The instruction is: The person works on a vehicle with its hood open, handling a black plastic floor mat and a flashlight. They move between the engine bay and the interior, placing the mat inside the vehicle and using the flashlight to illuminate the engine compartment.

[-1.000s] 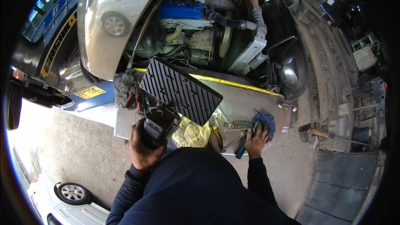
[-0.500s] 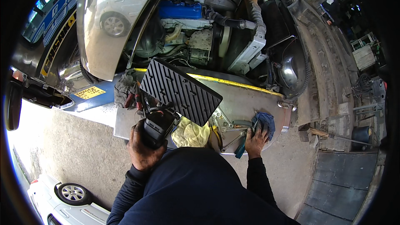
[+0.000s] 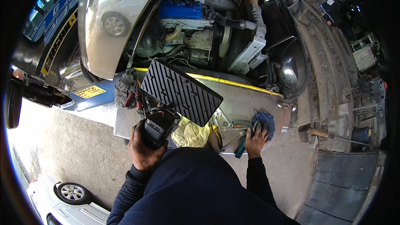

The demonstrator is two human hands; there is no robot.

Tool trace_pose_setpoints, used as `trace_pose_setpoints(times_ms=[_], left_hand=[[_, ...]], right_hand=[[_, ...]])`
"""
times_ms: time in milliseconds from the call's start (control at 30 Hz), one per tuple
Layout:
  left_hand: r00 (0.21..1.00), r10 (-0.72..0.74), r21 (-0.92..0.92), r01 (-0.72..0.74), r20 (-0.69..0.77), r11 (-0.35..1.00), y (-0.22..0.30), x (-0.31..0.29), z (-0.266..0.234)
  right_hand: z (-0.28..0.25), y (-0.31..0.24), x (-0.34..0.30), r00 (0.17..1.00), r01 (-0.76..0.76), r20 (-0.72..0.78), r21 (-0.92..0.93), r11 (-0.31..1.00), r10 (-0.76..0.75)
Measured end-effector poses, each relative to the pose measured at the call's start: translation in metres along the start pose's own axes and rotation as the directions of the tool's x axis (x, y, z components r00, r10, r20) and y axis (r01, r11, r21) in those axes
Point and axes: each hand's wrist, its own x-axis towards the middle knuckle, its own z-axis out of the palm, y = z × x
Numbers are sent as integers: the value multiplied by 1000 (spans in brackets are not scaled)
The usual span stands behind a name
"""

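My left hand [image 3: 145, 150] is wrapped round a black boxy plastic piece [image 3: 157, 128] low in the middle. Against its far side is a wide black ribbed panel [image 3: 183, 91], tilted over the car's fender; whether the two are joined I cannot tell. My right hand [image 3: 257, 140] lies with fingers apart on a crumpled dark blue cloth [image 3: 266, 124] on the fender. Beside that hand are a teal-handled tool [image 3: 240, 148] and several metal wrenches [image 3: 225, 118]. A yellow cloth [image 3: 191, 134] lies between my hands, partly under the panel.
Beyond the fender [image 3: 258, 100] and its yellow strip [image 3: 237, 84] is an open engine bay with a blue engine cover [image 3: 181, 10]. Red-handled tools [image 3: 132, 99] and a grey rag [image 3: 124, 89] lie left of the panel. The raised hood [image 3: 112, 0] stands far left.
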Motion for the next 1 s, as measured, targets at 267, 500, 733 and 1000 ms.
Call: trace_pose_setpoints(times_ms=[267,500,733,1000], left_hand=[[1000,-3,-8,3,8,1000,1,1,-2],[1000,-8,12,8,13,1000,3,1,-3],[1000,-13,12,13,10,1000,5,0,-4],[1000,-7,13,7,14,1000,9,3,-7]], right_hand=[[1,0,0,1000,6,-10,-2,1000,-6],[-1,-1,0,999,27,-40,26,999,-26],[-1,-2,0,1000,-10,0,12,1000,10],[-4,-6,1,1000,-5,-16,-15,1000,5]])
